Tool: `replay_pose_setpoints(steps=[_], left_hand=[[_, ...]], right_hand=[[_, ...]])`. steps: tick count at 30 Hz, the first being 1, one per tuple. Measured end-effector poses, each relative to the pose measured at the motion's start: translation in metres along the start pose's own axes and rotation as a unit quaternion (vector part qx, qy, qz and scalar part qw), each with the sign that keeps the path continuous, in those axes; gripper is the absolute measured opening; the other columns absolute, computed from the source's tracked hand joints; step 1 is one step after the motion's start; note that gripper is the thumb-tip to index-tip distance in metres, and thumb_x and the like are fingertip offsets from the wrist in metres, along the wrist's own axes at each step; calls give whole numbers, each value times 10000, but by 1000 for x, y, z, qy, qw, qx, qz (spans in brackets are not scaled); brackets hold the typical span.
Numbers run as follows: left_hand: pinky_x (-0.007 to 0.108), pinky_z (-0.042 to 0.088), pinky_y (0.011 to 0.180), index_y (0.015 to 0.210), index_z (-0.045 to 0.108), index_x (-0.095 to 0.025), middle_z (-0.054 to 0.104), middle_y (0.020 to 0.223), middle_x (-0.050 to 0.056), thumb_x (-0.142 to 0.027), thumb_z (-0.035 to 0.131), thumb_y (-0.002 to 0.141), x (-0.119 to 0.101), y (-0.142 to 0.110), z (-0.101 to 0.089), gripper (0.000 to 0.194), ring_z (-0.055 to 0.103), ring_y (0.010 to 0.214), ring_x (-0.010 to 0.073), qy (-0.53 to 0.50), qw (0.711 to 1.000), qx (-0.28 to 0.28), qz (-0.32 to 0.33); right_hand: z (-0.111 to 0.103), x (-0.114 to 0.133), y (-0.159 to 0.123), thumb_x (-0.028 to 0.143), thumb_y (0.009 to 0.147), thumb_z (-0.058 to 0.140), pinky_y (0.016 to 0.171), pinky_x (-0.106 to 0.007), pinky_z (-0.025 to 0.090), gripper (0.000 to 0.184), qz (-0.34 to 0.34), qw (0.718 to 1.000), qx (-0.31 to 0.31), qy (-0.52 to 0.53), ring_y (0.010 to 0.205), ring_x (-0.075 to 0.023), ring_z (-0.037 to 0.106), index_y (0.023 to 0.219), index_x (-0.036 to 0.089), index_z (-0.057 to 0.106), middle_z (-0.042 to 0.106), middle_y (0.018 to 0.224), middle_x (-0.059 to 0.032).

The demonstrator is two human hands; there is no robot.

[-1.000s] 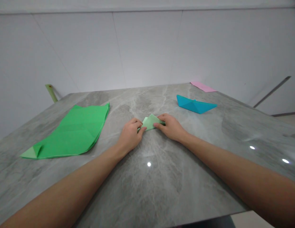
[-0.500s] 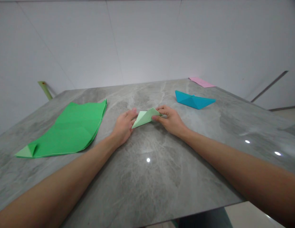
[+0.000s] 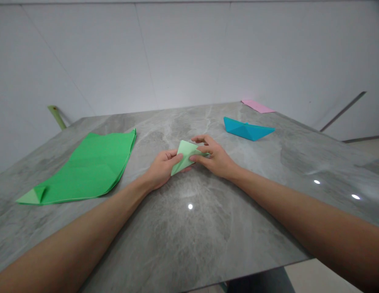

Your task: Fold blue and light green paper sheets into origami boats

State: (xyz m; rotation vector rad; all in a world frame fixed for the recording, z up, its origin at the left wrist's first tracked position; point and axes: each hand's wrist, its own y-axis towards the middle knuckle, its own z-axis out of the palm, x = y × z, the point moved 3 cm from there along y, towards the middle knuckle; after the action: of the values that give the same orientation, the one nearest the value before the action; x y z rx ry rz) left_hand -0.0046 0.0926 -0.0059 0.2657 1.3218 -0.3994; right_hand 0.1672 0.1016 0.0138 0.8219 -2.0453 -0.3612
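A small folded piece of light green paper (image 3: 185, 156) is lifted a little above the grey marble table (image 3: 189, 228), near its middle. My left hand (image 3: 161, 169) pinches its left side with thumb and fingers. My right hand (image 3: 214, 156) grips its right side, thumb on top and fingers curled round the edge. Both hands are closed on the paper, and the piece tilts with its pointed lower corner toward me.
A stack of bright green sheets (image 3: 88, 167) lies at the left, one corner folded over. A blue paper boat (image 3: 247, 129) sits at the back right, a pink sheet (image 3: 258, 106) behind it. White walls close in behind the table.
The folded paper has come up off the table and turned more upright between my hands. My left hand has shifted from beside it to pinching it.
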Motion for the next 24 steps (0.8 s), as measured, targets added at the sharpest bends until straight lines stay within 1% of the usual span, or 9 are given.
replay_pose_setpoints(steps=[6, 9, 12, 14, 17, 19, 21, 22, 24], left_hand=[[384, 567, 815, 919, 731, -130, 733, 941, 97, -554, 675, 769, 3, -2, 3, 454, 673, 918, 245, 12, 1000, 18, -2], [379, 543, 880, 986, 724, -143, 726, 978, 72, -522, 693, 773, 1, -5, 6, 436, 667, 939, 227, 69, 996, 49, 20], [367, 517, 938, 1040, 709, -166, 717, 1046, 51, -436, 740, 760, -1, -6, 9, 391, 660, 992, 215, 120, 989, 76, 30], [361, 523, 932, 1007, 718, -167, 724, 1044, 59, -476, 686, 801, 0, -6, 9, 372, 667, 1005, 219, 100, 992, 71, 17], [367, 547, 895, 949, 731, -156, 739, 1013, 96, -563, 568, 861, 2, -5, 8, 447, 688, 999, 241, 39, 997, 61, -22], [370, 548, 900, 992, 721, -144, 739, 1028, 113, -510, 630, 843, 2, -6, 8, 405, 691, 1011, 249, 26, 996, 74, -38], [360, 541, 921, 1071, 695, -140, 730, 1069, 114, -376, 743, 784, 3, -7, 9, 375, 685, 1038, 247, 42, 995, 86, -40], [356, 542, 922, 1099, 683, -141, 725, 1089, 114, -323, 769, 764, 3, -7, 8, 391, 684, 1041, 244, 52, 994, 85, -37], [355, 557, 895, 1103, 679, -135, 718, 1108, 119, -302, 752, 781, 4, -7, 7, 370, 695, 1017, 242, 60, 996, 63, -27]], right_hand=[[1, 0, 0, 310, 840, 656, 900, -349, 440, 177, 22, 1000, 8, 14, 997, -201, 586, 731, 172, 675, 579, 1146, -85], [0, 6, 1, 301, 862, 626, 754, -297, 431, 207, 25, 999, 16, -14, 804, -164, 585, 705, 168, 645, 629, 885, -44], [-2, 9, 2, 332, 876, 607, 624, -275, 361, 304, 35, 998, 15, -50, 627, -129, 490, 623, 169, 566, 542, 654, 7], [-2, 10, 2, 354, 877, 598, 596, -271, 323, 347, 39, 997, 7, -66, 590, -116, 438, 592, 175, 511, 493, 615, 22], [-2, 10, 2, 372, 875, 583, 578, -267, 292, 383, 45, 996, 2, -76, 565, -105, 392, 572, 185, 442, 443, 588, 35], [-3, 10, 3, 377, 869, 583, 566, -266, 277, 391, 53, 995, -2, -82, 549, -101, 372, 565, 186, 427, 430, 571, 39], [-4, 9, 3, 379, 865, 584, 556, -267, 268, 391, 61, 994, -3, -88, 536, -100, 361, 559, 184, 437, 433, 554, 40], [-4, 9, 3, 382, 866, 580, 551, -267, 266, 390, 66, 994, -3, -90, 532, -100, 359, 558, 184, 445, 434, 546, 40], [-6, 7, 3, 392, 871, 564, 542, -266, 265, 391, 75, 993, -5, -90, 526, -101, 361, 558, 186, 449, 436, 535, 39]])
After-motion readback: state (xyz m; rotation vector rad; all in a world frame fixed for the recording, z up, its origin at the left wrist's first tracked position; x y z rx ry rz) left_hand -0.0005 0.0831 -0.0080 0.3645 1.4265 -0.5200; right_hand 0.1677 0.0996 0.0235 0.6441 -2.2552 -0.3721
